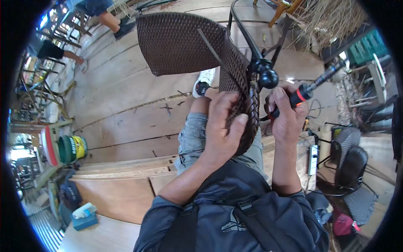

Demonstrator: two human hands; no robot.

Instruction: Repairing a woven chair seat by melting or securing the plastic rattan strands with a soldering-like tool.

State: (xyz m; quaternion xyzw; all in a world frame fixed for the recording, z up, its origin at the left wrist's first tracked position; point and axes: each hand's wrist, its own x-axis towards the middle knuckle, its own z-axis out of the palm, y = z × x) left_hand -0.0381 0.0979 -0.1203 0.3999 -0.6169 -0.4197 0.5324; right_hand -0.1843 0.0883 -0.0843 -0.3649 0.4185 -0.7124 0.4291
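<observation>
The pale floor (113, 119) is wide and made of panels; a wooden bench (111, 199) is at the left side. A green bucket (66, 149) stands farther left, dry straw (331, 21) is at upper right. The woven brown furniture piece (180, 46) is over the knees, its edge grasped by the left hand (220, 134). The right hand (287, 111) grips a black-and-red tool (303, 92); a black knob (268, 78) stands close before it.

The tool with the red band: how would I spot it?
Find the big brown woven piece. Right of it, the right hand holds the tool. Its red band and metal barrel set it apart from the black ball nearby.
</observation>
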